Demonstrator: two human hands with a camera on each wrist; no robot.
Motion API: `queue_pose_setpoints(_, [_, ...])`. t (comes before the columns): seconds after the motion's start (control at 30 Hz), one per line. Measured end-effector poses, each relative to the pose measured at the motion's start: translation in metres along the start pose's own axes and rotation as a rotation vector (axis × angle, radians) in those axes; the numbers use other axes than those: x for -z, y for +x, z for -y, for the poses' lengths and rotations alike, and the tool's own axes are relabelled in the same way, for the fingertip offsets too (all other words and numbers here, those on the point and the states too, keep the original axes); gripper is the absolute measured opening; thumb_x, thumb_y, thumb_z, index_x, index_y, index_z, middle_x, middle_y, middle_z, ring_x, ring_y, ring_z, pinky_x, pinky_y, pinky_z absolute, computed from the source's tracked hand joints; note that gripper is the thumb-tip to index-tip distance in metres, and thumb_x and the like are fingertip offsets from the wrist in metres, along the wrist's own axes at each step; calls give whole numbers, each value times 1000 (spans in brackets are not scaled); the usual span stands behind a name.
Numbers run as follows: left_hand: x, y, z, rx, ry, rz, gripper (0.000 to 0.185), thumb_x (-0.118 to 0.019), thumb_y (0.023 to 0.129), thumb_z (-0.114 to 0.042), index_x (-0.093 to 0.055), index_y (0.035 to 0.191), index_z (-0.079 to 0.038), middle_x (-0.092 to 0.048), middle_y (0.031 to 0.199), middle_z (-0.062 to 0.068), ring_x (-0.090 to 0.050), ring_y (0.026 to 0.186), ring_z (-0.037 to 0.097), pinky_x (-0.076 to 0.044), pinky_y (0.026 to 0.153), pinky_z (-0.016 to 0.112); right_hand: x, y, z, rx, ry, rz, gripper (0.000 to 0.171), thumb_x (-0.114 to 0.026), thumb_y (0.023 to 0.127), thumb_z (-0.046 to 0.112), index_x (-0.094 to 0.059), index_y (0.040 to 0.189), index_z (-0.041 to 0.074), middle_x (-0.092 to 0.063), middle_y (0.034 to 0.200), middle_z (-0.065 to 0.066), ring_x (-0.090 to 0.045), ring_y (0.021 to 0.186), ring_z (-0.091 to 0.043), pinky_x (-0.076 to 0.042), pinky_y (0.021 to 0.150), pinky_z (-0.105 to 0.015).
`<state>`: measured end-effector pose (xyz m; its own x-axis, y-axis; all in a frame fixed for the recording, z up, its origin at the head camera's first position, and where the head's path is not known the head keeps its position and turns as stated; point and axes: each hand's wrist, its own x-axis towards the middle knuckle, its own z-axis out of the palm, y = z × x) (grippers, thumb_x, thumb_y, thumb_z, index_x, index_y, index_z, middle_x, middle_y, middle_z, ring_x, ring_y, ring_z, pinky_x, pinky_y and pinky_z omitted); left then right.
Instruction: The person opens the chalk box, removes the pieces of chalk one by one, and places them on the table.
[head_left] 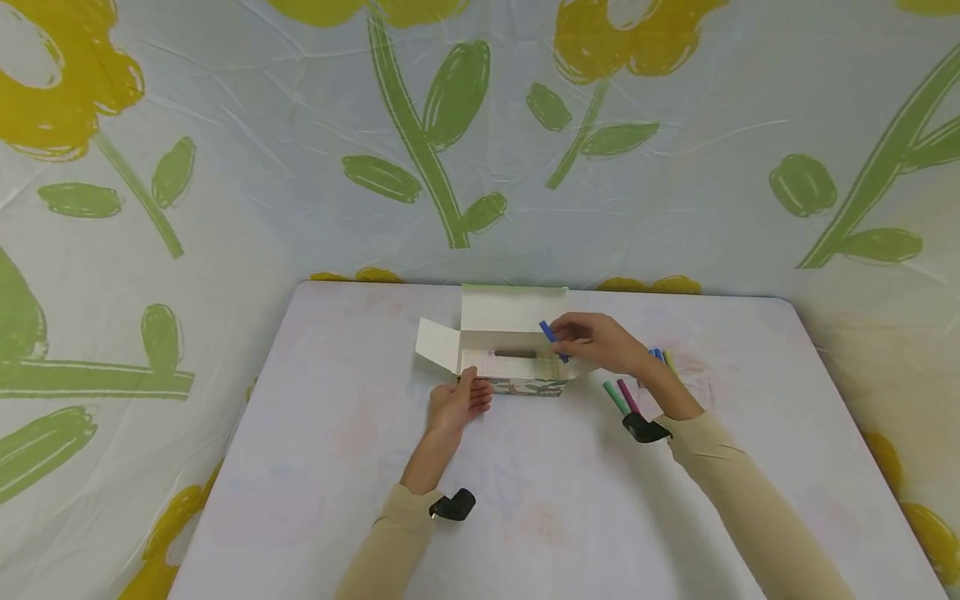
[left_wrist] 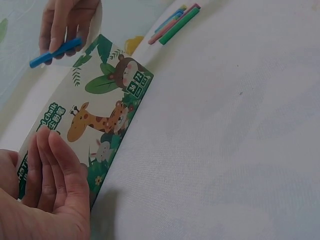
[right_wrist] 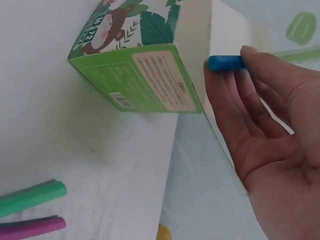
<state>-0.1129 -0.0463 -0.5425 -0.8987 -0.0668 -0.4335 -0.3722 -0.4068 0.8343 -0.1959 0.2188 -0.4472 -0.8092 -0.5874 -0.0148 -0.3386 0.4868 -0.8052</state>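
Note:
An open chalk box [head_left: 528, 386] printed with cartoon animals lies on the table, its lid raised at the back and a side flap [head_left: 438, 344] spread to the left. My left hand [head_left: 452, 404] holds its front wall near the left end, thumb at the upper rim and fingers along the printed face [left_wrist: 95, 122]. Over the box's right end, my right hand [head_left: 600, 342] pinches a blue chalk stick [right_wrist: 226, 62] between thumb and fingers. Inside the box a dark brownish strip [head_left: 515, 354] shows; the rest of the interior is partly hidden by the front wall.
Right of the box lie a green chalk stick [head_left: 617, 397] and a magenta one [head_left: 628, 396]. Blue and yellow sticks [head_left: 670, 360] lie behind them, partly covered by the right forearm. A flower-printed cloth [head_left: 300, 150] hangs behind the white table [head_left: 322, 467].

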Motion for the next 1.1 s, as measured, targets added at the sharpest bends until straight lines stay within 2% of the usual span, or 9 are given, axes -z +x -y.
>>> queue_pose_setpoints(0.1, [-1,-1,0,2,-3,-5,36,-61,103,-25,-73,87,5,-72,75,4,-68,67,10,-60,66,23,8,-8,-2,-28,28,-29,28,-70,100,14,-67,123,0,-72,107,-11,-68,102,-25,-56,89,-23])
queue_pose_setpoints(0.17, [-2,-2,-1,-1,-3,1,36,-61,103,-25,-73,87,5,-72,76,4,-68,67,10,-60,66,23,13,-13,-3,-58,60,-48,30,-69,100,16,-66,126,0,-72,109,-12,-68,103,-24,-55,87,-20])
queue_pose_setpoints(0.37, [-2,-4,-2,4,8,-2,36,-61,104,-25,-72,89,6,-72,77,5,-68,68,11,-60,66,23,27,-29,-8,-141,99,-102,38,-68,101,24,-63,132,3,-70,118,-14,-67,108,-18,-55,87,-19])
queue_pose_setpoints(0.57, [-3,-5,-3,8,14,-9,36,-60,103,-25,-72,90,6,-72,77,5,-68,68,11,-60,66,23,35,-45,-13,-214,99,-159,43,-68,101,32,-62,133,4,-71,120,-13,-67,105,-10,-55,86,-18])
queue_pose_setpoints(0.8, [-1,-3,-2,11,6,-5,35,-61,103,-25,-72,90,6,-72,77,5,-68,68,11,-60,66,22,43,-65,-19,-279,200,-185,50,-68,101,32,-56,139,2,-66,129,-16,-69,105,-5,-57,88,-20])
queue_pose_setpoints(0.93, [0,-3,-2,13,8,2,37,-63,103,-27,-72,92,7,-73,78,5,-68,69,11,-60,66,23,48,-78,-25,-312,173,-190,51,-64,103,36,-54,142,5,-64,132,-15,-69,104,-5,-55,91,-21])
queue_pose_setpoints(1.1, [1,-2,-1,9,12,7,38,-64,103,-27,-72,95,9,-73,79,6,-68,69,11,-60,67,23,48,-93,-34,-334,147,-193,50,-62,104,37,-53,142,4,-68,128,-14,-70,104,-7,-51,92,-18])
